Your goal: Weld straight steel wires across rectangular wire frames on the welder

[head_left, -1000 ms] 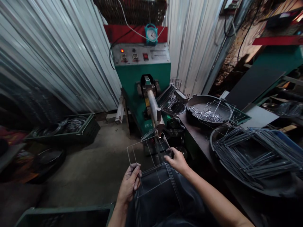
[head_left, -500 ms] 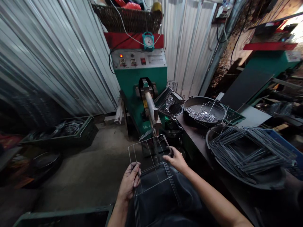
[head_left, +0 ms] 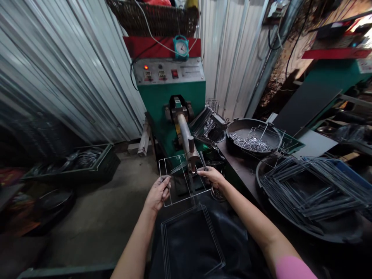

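Note:
A wire frame with cross wires (head_left: pixel 178 202) is held level under the electrode arm (head_left: pixel 184 133) of a green machine (head_left: pixel 171 91). My left hand (head_left: pixel 158 193) pinches its left side. At the right, my right hand (head_left: pixel 212 177) is closed at the frame's edge, close beside the electrode tip, with a few thin wires standing up by the fingers. Part of the frame passes beneath the tip. Several rectangular wire frames (head_left: pixel 164 242) lie stacked on the dark apron over my lap.
On the right bench (head_left: pixel 238 164) stand a round pan of short wire pieces (head_left: pixel 251 143) and a larger pan (head_left: pixel 266 201) of wire rectangles. A green crate (head_left: pixel 100 166) sits on the floor at left. A clock (head_left: pixel 181 47) hangs above the panel.
Both hands have moved forward with the wire frame, bringing it away from the lap and under the electrode tip. The stacked frames on the lap now show more fully.

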`<action>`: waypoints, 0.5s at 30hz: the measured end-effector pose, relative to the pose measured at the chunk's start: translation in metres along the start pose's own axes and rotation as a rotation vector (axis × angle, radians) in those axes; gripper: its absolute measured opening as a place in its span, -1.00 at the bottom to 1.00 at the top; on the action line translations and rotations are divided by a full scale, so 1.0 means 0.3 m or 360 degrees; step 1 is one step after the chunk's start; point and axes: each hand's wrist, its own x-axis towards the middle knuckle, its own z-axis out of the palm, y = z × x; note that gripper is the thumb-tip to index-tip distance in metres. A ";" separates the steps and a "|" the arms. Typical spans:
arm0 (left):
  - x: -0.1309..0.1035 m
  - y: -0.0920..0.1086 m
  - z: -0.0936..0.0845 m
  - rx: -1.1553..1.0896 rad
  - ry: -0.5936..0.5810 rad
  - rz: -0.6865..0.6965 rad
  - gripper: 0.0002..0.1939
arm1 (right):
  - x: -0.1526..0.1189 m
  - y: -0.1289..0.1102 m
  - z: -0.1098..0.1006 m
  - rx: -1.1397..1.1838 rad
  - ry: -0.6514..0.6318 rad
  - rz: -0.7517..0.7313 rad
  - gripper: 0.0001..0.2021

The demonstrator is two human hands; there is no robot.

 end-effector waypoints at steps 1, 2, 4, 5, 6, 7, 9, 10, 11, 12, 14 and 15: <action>0.018 0.007 -0.003 0.0001 -0.0004 0.0005 -0.68 | 0.019 -0.006 0.000 0.0010 -0.0016 -0.0011 -0.85; 0.034 0.013 -0.007 0.0002 -0.0009 0.0008 -0.68 | 0.038 -0.012 0.002 0.0012 -0.0027 -0.0026 -0.86; 0.061 0.027 -0.016 0.0002 -0.0012 0.0016 -0.68 | 0.077 -0.025 0.007 -0.0005 -0.0037 -0.0064 -0.88; 0.073 0.035 -0.021 0.0000 -0.0009 0.0018 -0.68 | 0.096 -0.032 0.010 -0.0020 -0.0036 -0.0084 -0.89; 0.084 0.042 -0.027 -0.0003 -0.0005 0.0017 -0.68 | 0.114 -0.039 0.015 -0.0036 -0.0032 -0.0099 -0.91; 0.093 0.050 -0.032 -0.0007 0.0001 0.0015 -0.68 | 0.131 -0.046 0.020 -0.0051 -0.0029 -0.0108 -0.93; 0.111 0.065 -0.046 -0.0020 0.0019 0.0011 -0.69 | 0.160 -0.059 0.032 -0.0083 -0.0023 -0.0117 -0.95; 0.119 0.072 -0.053 -0.0029 0.0029 0.0007 -0.69 | 0.173 -0.065 0.039 -0.0104 -0.0023 -0.0121 -0.94; 0.127 0.077 -0.061 -0.0041 0.0038 0.0003 -0.70 | 0.184 -0.070 0.047 -0.0127 -0.0021 -0.0124 -0.92; 0.135 0.081 -0.070 -0.0055 0.0046 0.0000 -0.70 | 0.194 -0.075 0.054 -0.0153 -0.0018 -0.0129 -0.90; 0.151 0.086 -0.086 -0.0084 0.0061 -0.0005 -0.72 | 0.213 -0.082 0.070 -0.0212 -0.0001 -0.0150 -0.88; 0.158 0.087 -0.093 -0.0096 0.0068 -0.0002 -0.74 | 0.222 -0.084 0.078 -0.0239 0.0012 -0.0165 -0.88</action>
